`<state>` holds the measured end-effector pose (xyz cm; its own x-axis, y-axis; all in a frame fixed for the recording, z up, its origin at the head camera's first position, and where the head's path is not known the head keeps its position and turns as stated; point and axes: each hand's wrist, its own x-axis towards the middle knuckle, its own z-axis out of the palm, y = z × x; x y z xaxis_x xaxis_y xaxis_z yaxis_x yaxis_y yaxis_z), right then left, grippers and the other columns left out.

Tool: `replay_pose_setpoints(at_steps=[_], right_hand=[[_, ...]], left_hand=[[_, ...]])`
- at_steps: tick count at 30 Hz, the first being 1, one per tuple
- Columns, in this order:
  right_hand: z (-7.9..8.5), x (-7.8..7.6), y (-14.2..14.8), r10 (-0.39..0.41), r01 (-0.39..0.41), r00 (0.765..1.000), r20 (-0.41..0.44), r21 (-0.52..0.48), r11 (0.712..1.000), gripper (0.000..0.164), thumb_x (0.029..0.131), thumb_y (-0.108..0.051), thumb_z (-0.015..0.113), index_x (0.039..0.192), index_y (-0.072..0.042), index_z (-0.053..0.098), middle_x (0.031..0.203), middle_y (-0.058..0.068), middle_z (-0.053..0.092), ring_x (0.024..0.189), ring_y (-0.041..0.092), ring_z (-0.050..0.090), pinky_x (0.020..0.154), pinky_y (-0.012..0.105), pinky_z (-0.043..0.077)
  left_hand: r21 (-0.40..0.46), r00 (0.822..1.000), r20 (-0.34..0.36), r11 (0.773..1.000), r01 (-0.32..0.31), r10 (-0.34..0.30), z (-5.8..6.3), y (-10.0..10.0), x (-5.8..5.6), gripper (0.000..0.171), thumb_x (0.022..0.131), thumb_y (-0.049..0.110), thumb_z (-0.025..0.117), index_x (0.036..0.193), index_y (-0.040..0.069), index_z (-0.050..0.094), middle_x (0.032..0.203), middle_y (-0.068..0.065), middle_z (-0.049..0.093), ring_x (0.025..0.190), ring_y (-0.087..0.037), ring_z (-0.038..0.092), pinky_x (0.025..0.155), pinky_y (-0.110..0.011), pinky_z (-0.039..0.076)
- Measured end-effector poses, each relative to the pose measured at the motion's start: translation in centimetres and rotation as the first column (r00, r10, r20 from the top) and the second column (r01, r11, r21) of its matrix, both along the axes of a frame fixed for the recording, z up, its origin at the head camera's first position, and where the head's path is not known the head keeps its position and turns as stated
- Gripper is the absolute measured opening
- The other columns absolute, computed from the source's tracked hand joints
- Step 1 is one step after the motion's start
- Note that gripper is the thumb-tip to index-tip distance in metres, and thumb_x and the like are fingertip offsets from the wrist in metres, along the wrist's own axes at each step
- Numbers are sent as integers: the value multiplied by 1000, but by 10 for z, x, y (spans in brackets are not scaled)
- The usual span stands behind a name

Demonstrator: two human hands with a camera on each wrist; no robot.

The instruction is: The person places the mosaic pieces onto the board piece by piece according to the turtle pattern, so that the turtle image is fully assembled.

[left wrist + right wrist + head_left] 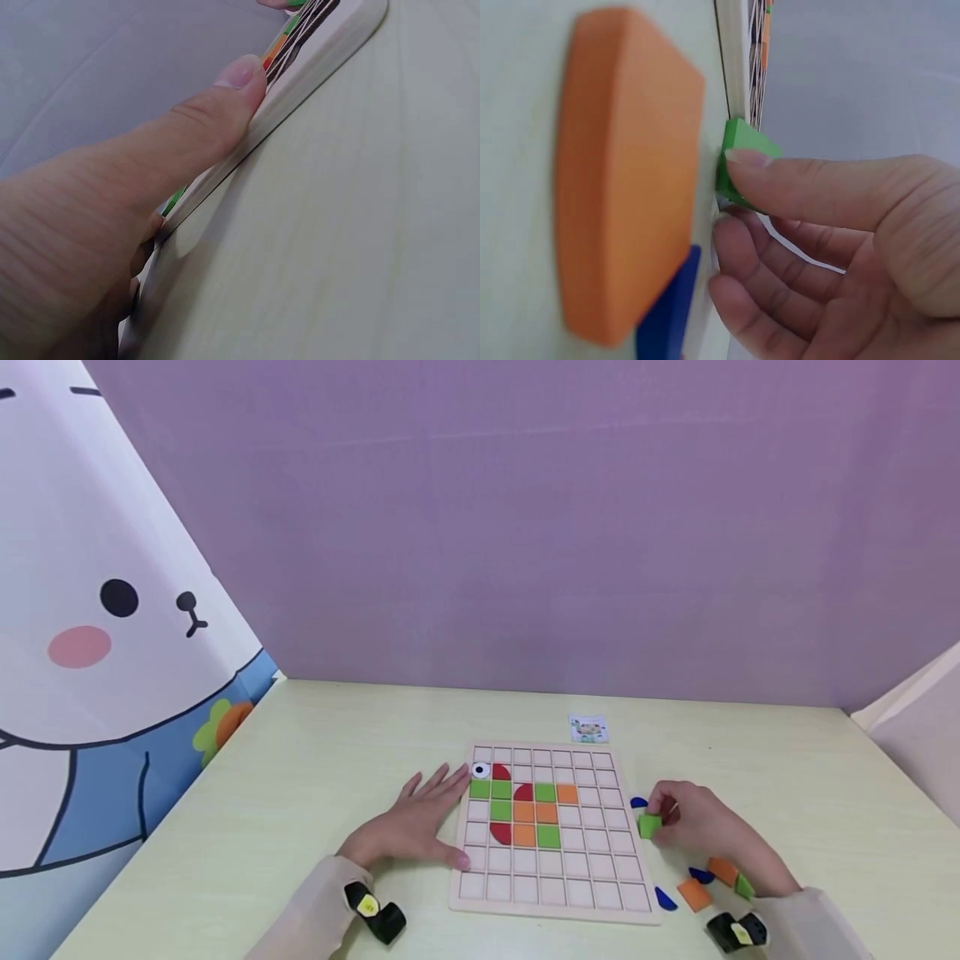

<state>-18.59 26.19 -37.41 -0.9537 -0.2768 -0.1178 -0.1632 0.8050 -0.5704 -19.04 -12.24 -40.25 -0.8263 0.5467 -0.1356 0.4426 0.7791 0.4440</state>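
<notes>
A pale wooden grid board (517, 887) lies on the table, with green, orange and red tiles and a round eye tile (481, 770) in its cells. Along the board's left edge rests my left hand (412, 822), fingers spread; in the left wrist view its thumb (217, 112) touches the rim. To the right of the board, my right hand (697, 818) pinches a green square tile (649, 826) between thumb and fingers. The right wrist view shows that green tile (739, 154) tilted under the thumb, partly hidden by it.
Loose pieces lie right of the board: an orange square (694, 895), another orange piece (723, 871), a green piece (744, 887) and blue pieces, one (666, 899) by the board's corner. A small picture card (588, 728) lies behind the board. A purple partition (525, 543) stands at the back.
</notes>
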Motion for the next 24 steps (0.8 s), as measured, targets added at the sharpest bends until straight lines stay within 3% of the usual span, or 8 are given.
replay_pose_setpoints(at_steps=[7, 15, 24], right_hand=[[1, -1, -1, 0, 0, 1000, -16, -21, 1000, 21, 76, 5, 71, 82, -6, 55, 81, 3, 60, 76, 17, 55, 68, 30, 48], [2, -1, -1, 11, -12, 1000, -16, -49, 999, 16, 78, 5, 69, 81, -7, 58, 78, 2, 58, 72, 16, 49, 61, 23, 40], [6, -2, 0, 20, -22, 999, -38, -49, 999, 12, 79, 1, 69, 82, -7, 60, 80, 2, 60, 73, 16, 53, 63, 25, 44]], left_hand=[[0, 1000, -7, 1000, 8, -8, 0, -1, -1, 114, 71, 67, 68, 154, 15, 10, 162, 0, 5, 149, -28, -3, 117, -57, -5], [4, 1000, -10, 1000, 11, -11, -1, -1, -2, 114, 71, 66, 68, 154, 15, 11, 162, 0, 5, 149, -29, -2, 117, -57, -4], [10, 1000, 4, 1000, 3, -3, -1, -1, -1, 113, 71, 66, 69, 154, 15, 12, 162, 1, 6, 149, -28, -2, 117, -57, -4]])
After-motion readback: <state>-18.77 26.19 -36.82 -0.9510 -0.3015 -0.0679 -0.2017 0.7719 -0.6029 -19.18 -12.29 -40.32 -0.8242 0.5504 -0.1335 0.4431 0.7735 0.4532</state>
